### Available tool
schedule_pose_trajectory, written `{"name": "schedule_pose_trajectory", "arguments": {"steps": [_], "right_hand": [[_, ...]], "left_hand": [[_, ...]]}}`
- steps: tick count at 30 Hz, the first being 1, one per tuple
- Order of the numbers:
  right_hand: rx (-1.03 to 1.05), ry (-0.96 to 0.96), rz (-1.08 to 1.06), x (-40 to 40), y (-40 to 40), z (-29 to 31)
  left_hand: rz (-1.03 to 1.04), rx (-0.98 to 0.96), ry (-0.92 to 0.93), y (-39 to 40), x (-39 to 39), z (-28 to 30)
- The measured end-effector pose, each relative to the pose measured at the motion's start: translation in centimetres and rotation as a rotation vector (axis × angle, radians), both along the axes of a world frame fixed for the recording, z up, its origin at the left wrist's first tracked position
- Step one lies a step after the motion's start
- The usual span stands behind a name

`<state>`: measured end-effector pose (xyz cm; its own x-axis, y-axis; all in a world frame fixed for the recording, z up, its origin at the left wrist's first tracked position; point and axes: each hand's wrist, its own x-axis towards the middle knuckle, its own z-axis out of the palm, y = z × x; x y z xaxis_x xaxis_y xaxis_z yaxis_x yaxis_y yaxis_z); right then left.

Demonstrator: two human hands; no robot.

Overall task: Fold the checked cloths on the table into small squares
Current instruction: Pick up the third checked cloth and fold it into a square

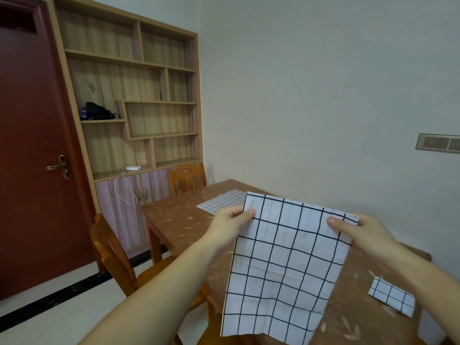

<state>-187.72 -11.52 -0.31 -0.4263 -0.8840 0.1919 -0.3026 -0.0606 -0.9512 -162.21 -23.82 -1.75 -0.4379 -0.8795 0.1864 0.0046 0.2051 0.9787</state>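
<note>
1. While it hangs in the air above the table (pixel 179 220), the checked cloth (pixel 286 265) is held up by its two top corners, its lower edge drooping toward the near table edge.
2. At the top left corner, the left hand (pixel 230 221) pinches the cloth, thumb on the facing side.
3. At the top right corner, the right hand (pixel 361 231) pinches it likewise; the hands are held apart, the cloth spread between them.
4. A folded cloth (pixel 392 296) lies as a small square on the table to the right.
5. Another flat cloth (pixel 221 201) lies spread farther back on the table.
6. Two wooden chairs (pixel 186 179) stand at the table's left side and far end, with a shelf unit (pixel 129 95) and a red door (pixel 32 145) behind.
</note>
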Motion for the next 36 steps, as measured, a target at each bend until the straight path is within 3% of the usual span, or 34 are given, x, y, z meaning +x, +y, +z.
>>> {"name": "schedule_pose_trajectory", "arguments": {"steps": [12,20,25,31,36], "right_hand": [[-0.002,0.021,-0.032,0.7,-0.1,0.7],[-0.031,-0.087,-0.007,1.1,-0.4,1.5],[-0.028,-0.147,0.015,1.5,-0.8,3.5],[-0.006,-0.055,0.002,0.9,-0.8,4.1],[-0.013,-0.283,0.132,-0.3,-1.3,3.4]], "left_hand": [[-0.011,0.025,0.043,0.2,0.3,0.6],[-0.116,0.2,0.204,0.0,0.4,1.1],[-0.213,0.123,-0.035,0.2,0.3,-0.5],[-0.231,0.202,0.021,0.1,0.0,-1.4],[-0.23,0.251,0.055,-0.2,-0.3,-1.3]]}}
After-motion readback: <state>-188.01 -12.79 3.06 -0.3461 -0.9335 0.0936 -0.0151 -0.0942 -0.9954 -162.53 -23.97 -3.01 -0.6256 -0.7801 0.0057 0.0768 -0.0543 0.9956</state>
